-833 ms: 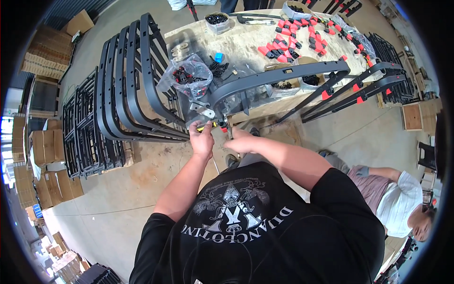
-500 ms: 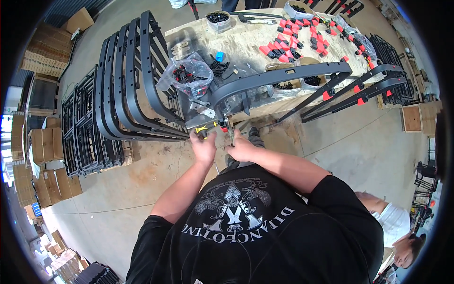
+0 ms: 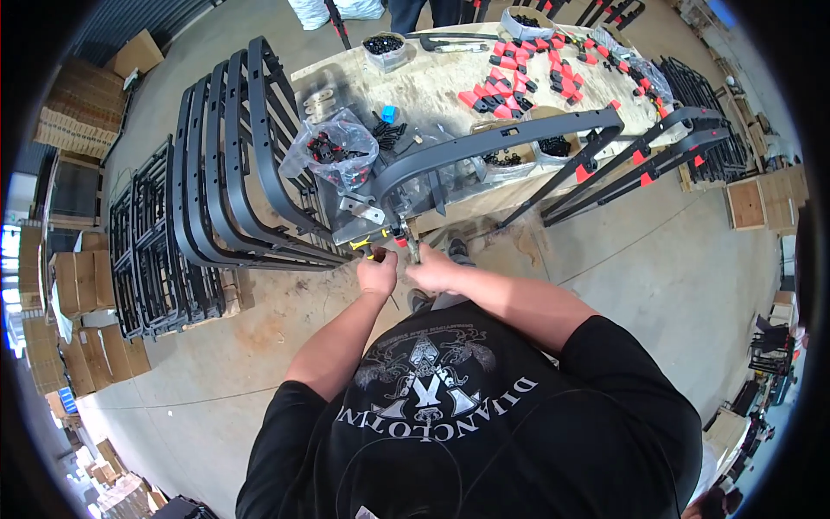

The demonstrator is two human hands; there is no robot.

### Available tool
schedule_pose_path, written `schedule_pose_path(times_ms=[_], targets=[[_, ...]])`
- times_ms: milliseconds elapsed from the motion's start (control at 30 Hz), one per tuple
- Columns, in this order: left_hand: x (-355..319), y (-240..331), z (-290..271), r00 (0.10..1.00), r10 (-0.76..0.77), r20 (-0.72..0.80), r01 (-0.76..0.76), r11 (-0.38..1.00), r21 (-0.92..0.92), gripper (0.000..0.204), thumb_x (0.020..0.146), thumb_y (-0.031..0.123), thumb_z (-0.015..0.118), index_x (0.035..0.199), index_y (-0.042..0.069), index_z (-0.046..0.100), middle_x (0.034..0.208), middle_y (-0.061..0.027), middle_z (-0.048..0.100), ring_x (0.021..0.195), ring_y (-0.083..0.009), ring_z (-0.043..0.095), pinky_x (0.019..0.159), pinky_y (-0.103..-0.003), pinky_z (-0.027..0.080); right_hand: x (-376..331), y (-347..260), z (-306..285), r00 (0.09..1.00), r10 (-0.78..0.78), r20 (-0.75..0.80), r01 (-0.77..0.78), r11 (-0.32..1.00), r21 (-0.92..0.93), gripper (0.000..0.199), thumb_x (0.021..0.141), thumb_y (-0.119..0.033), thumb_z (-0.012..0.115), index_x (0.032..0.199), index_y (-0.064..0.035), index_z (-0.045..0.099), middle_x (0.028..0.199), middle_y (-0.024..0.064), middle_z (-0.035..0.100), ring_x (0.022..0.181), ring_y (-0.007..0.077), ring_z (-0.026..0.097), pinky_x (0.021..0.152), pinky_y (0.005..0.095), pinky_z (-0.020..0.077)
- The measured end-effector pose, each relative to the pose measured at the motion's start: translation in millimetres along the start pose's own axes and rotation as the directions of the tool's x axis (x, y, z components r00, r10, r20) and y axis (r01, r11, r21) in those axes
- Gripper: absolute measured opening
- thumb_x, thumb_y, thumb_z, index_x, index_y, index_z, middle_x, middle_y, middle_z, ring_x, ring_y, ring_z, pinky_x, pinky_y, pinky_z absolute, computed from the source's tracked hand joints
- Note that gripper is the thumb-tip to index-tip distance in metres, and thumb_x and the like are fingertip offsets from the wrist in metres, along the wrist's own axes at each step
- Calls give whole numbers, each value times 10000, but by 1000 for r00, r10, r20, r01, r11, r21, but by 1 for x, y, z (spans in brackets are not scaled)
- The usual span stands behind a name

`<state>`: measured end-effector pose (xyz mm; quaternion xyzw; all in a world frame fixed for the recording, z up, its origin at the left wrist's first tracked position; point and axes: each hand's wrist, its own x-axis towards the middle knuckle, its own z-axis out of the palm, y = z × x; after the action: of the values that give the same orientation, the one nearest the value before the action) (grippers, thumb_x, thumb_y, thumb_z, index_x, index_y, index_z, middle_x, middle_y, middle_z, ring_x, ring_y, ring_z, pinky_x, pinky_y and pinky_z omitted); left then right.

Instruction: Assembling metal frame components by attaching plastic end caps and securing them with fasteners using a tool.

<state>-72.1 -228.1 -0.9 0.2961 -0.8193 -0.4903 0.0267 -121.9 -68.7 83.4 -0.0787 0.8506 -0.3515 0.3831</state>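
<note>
My left hand (image 3: 378, 273) is closed round a yellow-and-black hand tool (image 3: 362, 246), whose kind is too small to make out. Just right of it, the fingers of my right hand (image 3: 437, 270) wrap round a slim metallic tool (image 3: 412, 252). Its tip is beside a red piece (image 3: 400, 241) at the near end of a curved black metal frame (image 3: 493, 140). That frame lies across the table's front edge, its far leg slanting down toward the floor. Close to my hands, a flat metal bracket (image 3: 361, 209) sits on the table corner.
More curved black frames (image 3: 226, 164) stand in a row at left. On the wooden table (image 3: 346, 73) are a plastic bag of small parts (image 3: 333, 156), black bolts (image 3: 389, 131), red-and-black pieces (image 3: 501, 91) and a tub of black parts (image 3: 385, 52). Frames with red pieces (image 3: 644, 164) lean at right.
My left hand has shifted slightly right against the table and its fingers are drawn in closer round the tool. The view has moved a little; the person at lower right is mostly out of it.
</note>
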Motion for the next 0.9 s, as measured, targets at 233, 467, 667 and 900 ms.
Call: schedule_pose_path(times_ms=[233, 467, 667, 900], targets=[[-6, 58, -17, 918, -302, 257, 397, 699, -595, 227, 829, 147, 788, 906, 71, 588, 714, 23, 540, 537, -83, 442, 499, -279, 376, 26, 58, -12, 978, 120, -173, 35, 718, 695, 267, 891, -112, 596, 1125, 15, 588, 792, 101, 670, 656, 179, 650, 570, 331, 512], [0, 62, -24, 862, -384, 330, 506, 617, -603, 157, 860, 164, 782, 855, 138, 628, 687, 50, 554, 526, -72, 482, 490, -237, 419, -31, 154, -74, 958, 237, -159, 5, 541, 841, 152, 892, -78, 593, 1019, 3, 575, 787, 86, 616, 662, 201, 634, 598, 345, 531], [10, 37, -39, 862, -441, 248, 490, 606, -627, 272, 862, 265, 803, 769, 98, 609, 659, -8, 553, 468, -129, 471, 425, -273, 356, -90, 203, -100, 861, 499, -102, -81, 332, 940, 50, 894, -53, 575, 907, -5, 577, 765, 99, 596, 653, 251, 633, 601, 392, 549], [-50, 43, -48, 951, -133, 281, 231, 906, -355, 144, 991, 168, 597, 978, 27, 574, 706, -3, 541, 512, -72, 465, 437, -244, 362, -89, 201, -153, 861, 440, -255, -37, 555, 831, 110, 883, -105, 620, 865, 3, 615, 755, 80, 603, 637, 199, 605, 589, 349, 514]])
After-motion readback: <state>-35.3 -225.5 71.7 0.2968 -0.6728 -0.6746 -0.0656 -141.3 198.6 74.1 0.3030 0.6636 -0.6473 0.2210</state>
